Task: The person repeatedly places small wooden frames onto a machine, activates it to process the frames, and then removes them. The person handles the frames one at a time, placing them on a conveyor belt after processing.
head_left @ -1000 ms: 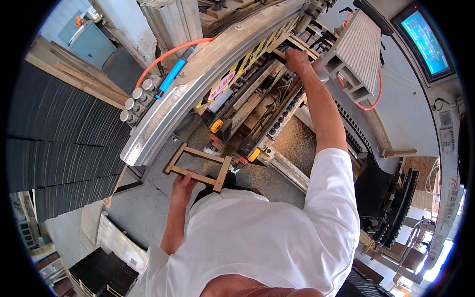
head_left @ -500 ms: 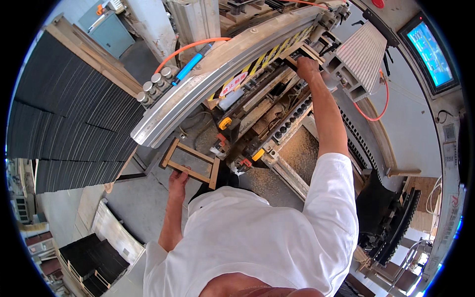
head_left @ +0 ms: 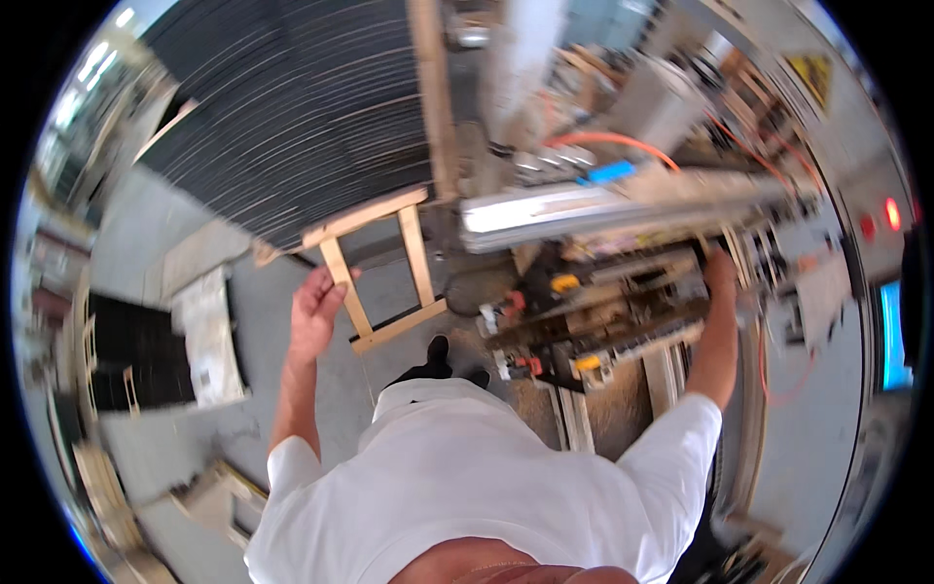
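Note:
My left hand (head_left: 319,304) is closed on one bar of a small rectangular wooden frame (head_left: 416,258), held tilted in the air left of the machine. The frame is pale wood with a dark strip along its lower bar. Stretched out to the right, my right hand (head_left: 720,271) reaches into the far right end of the woodworking machine (head_left: 623,307). Its fingers look curled beside a pale wooden bar (head_left: 736,255); blur and the hand itself hide what they grip.
A tall stack of dark-faced boards (head_left: 311,107) stands beyond the frame. A metal beam (head_left: 603,209) with an orange hose (head_left: 613,138) crosses above the machine. At the right edge is a lit screen (head_left: 895,334). More dark panels (head_left: 141,350) lie at the left; sawdust covers the floor by the machine.
My view has swung left, so the machine appears farther right. My left hand has raised the wooden frame outward, toward the board stack. My right hand stays at the machine's far end.

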A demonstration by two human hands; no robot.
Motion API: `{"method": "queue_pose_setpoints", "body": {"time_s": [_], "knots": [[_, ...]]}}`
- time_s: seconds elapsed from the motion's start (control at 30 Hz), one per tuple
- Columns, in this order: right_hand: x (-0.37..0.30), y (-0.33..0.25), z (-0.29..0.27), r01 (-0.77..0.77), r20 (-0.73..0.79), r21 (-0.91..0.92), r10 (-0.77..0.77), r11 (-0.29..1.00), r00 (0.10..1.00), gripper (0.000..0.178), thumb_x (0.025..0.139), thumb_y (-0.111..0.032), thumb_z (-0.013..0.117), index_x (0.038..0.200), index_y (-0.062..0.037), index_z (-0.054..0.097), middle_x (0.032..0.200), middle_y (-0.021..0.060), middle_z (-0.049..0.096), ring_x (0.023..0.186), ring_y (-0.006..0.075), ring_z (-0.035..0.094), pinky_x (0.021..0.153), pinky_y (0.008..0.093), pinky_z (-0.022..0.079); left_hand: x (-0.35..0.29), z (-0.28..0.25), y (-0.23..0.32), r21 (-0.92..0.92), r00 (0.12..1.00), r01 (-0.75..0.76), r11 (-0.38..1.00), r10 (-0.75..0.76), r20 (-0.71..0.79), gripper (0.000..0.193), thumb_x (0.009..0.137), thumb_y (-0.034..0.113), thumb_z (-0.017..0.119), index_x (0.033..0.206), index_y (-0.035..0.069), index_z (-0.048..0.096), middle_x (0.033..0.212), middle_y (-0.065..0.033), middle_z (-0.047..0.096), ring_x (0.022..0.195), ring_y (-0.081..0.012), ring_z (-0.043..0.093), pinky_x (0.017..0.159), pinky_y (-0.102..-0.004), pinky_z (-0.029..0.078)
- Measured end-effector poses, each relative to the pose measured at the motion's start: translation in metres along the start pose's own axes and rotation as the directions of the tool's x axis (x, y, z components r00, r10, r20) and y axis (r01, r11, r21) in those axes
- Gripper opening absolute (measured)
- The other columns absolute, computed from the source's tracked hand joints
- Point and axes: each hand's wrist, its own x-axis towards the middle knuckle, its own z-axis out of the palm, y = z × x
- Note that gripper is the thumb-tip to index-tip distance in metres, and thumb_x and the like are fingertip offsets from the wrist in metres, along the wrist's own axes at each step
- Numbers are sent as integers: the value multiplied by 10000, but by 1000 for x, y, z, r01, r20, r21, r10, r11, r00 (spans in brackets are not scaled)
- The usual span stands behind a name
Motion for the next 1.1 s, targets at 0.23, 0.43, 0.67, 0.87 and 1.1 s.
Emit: {"method": "queue_pose_setpoints", "body": {"time_s": [0.23,0.43,0.67,0.87,1.1], "knots": [[-35,-44,-45,-36,-109,150,53,988,993,214,841,-117,601,1040,-57,654,1023,185,674,922,383,650,800,497,523,-18,-156,109,-74,846,-366,928,298,-443,335,962,203,542,1215,-15,569,1097,-87,666,908,-129,593,837,-269,473],[-119,-126,-127,249,-598,674,316,695,737,174,904,-135,620,1017,-2,629,1039,143,682,892,279,649,807,369,498,65,-329,166,-124,750,-379,917,227,-621,390,1007,221,395,1211,-64,566,1023,-76,650,812,-102,572,692,-239,491],[-261,-274,-164,423,-568,806,341,414,749,119,894,-17,619,999,39,613,1056,137,668,924,195,604,858,327,486,235,-457,167,117,849,-65,991,117,-515,341,979,216,440,1067,-28,663,876,-76,675,700,-139,608,646,-273,502],[-321,-337,-143,163,-293,863,211,478,932,128,824,14,645,947,45,628,912,133,665,788,212,623,731,330,508,323,-464,145,566,907,162,808,103,-408,367,905,296,528,984,-25,689,978,-138,691,860,-212,664,791,-366,493],[-352,-356,-125,130,-258,863,204,489,944,157,840,-48,655,973,31,631,797,92,638,734,155,590,687,299,479,380,-533,100,111,954,77,991,-41,-297,449,913,388,480,998,-12,665,981,-115,669,892,-217,595,790,-367,461]]}}
